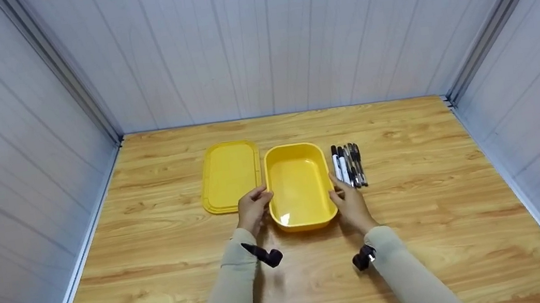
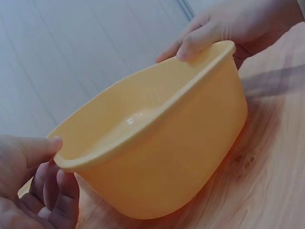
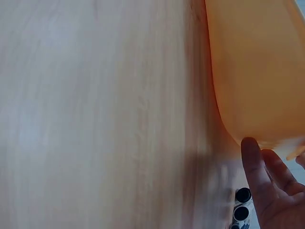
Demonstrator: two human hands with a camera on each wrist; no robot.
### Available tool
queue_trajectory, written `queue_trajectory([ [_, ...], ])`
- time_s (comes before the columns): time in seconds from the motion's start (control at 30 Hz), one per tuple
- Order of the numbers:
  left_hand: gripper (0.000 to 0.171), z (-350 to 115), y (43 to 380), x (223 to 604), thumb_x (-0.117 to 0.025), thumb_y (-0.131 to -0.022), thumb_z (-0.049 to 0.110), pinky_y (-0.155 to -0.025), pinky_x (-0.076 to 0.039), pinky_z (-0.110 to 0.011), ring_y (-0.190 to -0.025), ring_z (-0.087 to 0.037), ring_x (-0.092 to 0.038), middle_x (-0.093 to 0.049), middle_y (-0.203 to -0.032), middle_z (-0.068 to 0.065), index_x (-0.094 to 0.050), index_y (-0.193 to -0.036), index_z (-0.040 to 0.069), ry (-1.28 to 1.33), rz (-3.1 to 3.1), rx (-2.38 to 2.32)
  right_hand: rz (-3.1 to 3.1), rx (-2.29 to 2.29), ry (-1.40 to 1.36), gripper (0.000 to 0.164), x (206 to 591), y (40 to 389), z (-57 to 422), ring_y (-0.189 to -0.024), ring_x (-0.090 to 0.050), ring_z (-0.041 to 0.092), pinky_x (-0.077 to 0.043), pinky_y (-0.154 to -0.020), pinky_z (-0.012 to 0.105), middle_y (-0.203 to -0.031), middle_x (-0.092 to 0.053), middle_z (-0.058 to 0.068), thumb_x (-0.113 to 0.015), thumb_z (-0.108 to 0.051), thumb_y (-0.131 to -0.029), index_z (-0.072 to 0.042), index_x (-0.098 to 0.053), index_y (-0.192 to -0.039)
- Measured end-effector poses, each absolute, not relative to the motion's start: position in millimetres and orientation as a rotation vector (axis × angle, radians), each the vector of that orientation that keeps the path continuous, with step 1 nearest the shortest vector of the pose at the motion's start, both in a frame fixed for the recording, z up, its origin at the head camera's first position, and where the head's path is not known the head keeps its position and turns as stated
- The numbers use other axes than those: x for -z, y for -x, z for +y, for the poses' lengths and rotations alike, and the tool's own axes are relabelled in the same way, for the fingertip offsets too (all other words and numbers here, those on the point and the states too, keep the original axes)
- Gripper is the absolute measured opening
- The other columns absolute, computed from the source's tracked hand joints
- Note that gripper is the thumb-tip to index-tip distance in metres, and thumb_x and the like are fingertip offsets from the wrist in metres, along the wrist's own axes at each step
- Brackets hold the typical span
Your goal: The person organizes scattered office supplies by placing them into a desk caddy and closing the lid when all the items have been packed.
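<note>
A yellow rectangular plastic box with rounded corners, nothing inside, is between my two hands. My left hand pinches its left rim, thumb over the edge and fingers beneath, as the left wrist view shows. On the opposite side my right hand grips the rim, with the thumb over the edge. Whether the box's base touches the table cannot be made out. Left of the box lies its flat yellow lid, close beside my left hand.
Just right of the box, several black-capped pens and markers lie side by side, near my right fingers. The wood-grain table is bounded by pale panel walls at the back and both sides.
</note>
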State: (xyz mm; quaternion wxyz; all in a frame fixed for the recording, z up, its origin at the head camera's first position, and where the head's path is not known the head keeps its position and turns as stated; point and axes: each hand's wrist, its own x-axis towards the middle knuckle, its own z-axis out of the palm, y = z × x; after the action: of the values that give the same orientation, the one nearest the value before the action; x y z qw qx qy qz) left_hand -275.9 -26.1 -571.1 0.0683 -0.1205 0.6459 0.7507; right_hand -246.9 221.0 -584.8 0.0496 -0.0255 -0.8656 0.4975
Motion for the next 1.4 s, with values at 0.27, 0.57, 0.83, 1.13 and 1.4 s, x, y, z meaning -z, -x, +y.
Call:
queue_trajectory([
  [0.27, 0.040, -27.3, 278.8, 568.0, -0.069, -0.089, 0.003, -0.054, -0.043, -0.019, -0.066, -0.008, -0.054, -0.067, -0.092, -0.003, -0.063, -0.129, -0.001, 0.391, 2.002, -2.232, -2.641, -1.388, 0.095, 0.042, 573.9, 266.3, 232.5, -0.088, -0.062, 0.026, -0.052, -0.074, 0.033, -0.105, -0.067, 0.016, -0.057, -0.017, -0.100, -0.006, -0.053, -0.140],
  [0.57, 0.040, -25.9, 275.7, 564.6, -0.068, -0.089, 0.001, -0.047, -0.038, -0.019, -0.055, -0.006, -0.047, -0.065, -0.090, -0.004, -0.063, -0.129, -0.001, 0.392, 1.992, -2.244, -2.758, -1.030, 0.130, 0.041, 560.7, 305.3, 242.7, -0.094, -0.060, 0.033, -0.050, -0.085, 0.044, -0.104, -0.064, 0.023, -0.066, -0.010, -0.092, 0.008, -0.059, -0.128],
  [0.83, 0.041, -23.7, 272.2, 575.6, -0.070, -0.089, 0.004, -0.049, -0.039, -0.020, -0.062, -0.008, -0.052, -0.067, -0.093, -0.005, -0.063, -0.130, 0.002, 0.397, 2.010, -2.220, -2.904, -0.849, 0.130, 0.041, 567.9, 320.8, 239.6, -0.112, -0.059, 0.043, -0.049, -0.096, 0.050, -0.123, -0.059, 0.032, -0.067, -0.007, -0.090, 0.012, -0.059, -0.126],
  [1.13, 0.041, -23.6, 272.1, 579.2, -0.069, -0.088, 0.000, -0.049, -0.039, -0.017, -0.064, -0.007, -0.052, -0.067, -0.088, -0.004, -0.062, -0.129, -0.003, 0.382, 1.991, -2.274, -2.867, -0.531, 0.029, 0.026, 584.1, 322.6, 232.0, -0.094, -0.062, 0.045, -0.051, -0.084, 0.053, -0.104, -0.061, 0.033, -0.055, 0.006, -0.090, 0.013, -0.066, -0.112],
  [1.4, 0.043, -27.0, 275.6, 573.2, -0.067, -0.090, 0.001, -0.048, -0.036, -0.019, -0.056, -0.005, -0.045, -0.064, -0.088, -0.002, -0.060, -0.132, -0.001, 0.354, 1.945, -2.293, -2.855, -0.510, 0.052, 0.016, 581.6, 326.0, 228.5, -0.093, -0.061, 0.045, -0.051, -0.083, 0.054, -0.103, -0.059, 0.032, -0.052, 0.008, -0.089, 0.011, -0.067, -0.093],
])
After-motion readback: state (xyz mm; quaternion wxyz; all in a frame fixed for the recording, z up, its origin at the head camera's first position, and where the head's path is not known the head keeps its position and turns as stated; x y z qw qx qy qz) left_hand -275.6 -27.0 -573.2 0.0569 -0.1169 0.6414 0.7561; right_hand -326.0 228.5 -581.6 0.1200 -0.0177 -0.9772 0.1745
